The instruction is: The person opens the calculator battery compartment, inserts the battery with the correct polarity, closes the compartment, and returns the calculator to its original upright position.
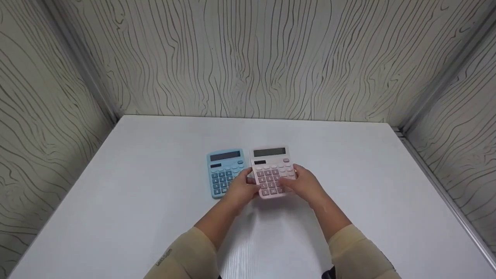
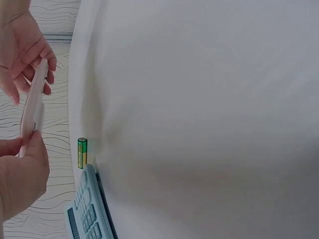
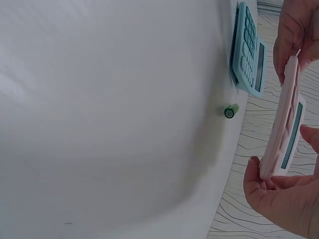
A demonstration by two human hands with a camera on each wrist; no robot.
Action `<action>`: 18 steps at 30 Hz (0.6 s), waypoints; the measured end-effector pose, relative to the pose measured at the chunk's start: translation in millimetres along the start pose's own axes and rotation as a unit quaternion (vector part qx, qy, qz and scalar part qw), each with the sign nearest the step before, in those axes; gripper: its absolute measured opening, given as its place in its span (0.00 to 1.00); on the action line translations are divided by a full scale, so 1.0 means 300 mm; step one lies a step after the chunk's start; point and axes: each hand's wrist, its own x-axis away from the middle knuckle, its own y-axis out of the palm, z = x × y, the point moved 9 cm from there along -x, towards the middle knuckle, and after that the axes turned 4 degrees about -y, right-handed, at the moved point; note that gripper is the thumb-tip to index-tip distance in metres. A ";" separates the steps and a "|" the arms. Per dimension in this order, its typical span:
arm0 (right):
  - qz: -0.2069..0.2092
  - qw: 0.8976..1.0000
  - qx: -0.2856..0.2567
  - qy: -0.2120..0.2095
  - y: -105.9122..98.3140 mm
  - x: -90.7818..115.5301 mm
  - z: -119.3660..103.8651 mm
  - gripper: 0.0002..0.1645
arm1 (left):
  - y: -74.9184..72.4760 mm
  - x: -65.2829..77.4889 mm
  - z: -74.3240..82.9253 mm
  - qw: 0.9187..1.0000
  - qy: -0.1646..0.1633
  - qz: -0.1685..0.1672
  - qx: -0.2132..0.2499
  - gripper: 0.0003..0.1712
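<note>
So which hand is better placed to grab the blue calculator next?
Probably your left hand: in the head view it overlaps the blue calculator, while your right hand is farther off, across the pink calculator. Both grip it, so the left would need to let go first.

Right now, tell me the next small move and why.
Perhaps turn the pale pink plastic calculator face down to check its back: the left hand and right hand hold it keys up, while a green-and-gold cylindrical battery lies on the white table.
</note>
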 end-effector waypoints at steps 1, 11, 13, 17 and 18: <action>-0.001 1.000 0.000 -0.007 0.008 -0.001 -0.007 0.39 | 0.003 0.000 0.001 1.000 0.001 -0.002 0.002 0.37; -0.009 0.995 0.086 -0.045 0.055 0.002 -0.030 0.74 | 0.018 -0.001 0.000 1.000 0.004 -0.013 0.001 0.42; -0.014 0.994 0.098 -0.047 0.064 0.004 -0.029 0.76 | 0.018 0.001 0.002 1.000 0.002 -0.016 0.005 0.42; -0.016 0.992 0.118 -0.034 0.075 0.007 -0.020 0.77 | 0.019 0.004 0.001 1.000 -0.008 -0.013 -0.001 0.42; -0.015 0.992 0.122 -0.029 0.076 0.008 -0.017 0.77 | 0.020 0.004 0.001 1.000 -0.010 -0.011 -0.003 0.42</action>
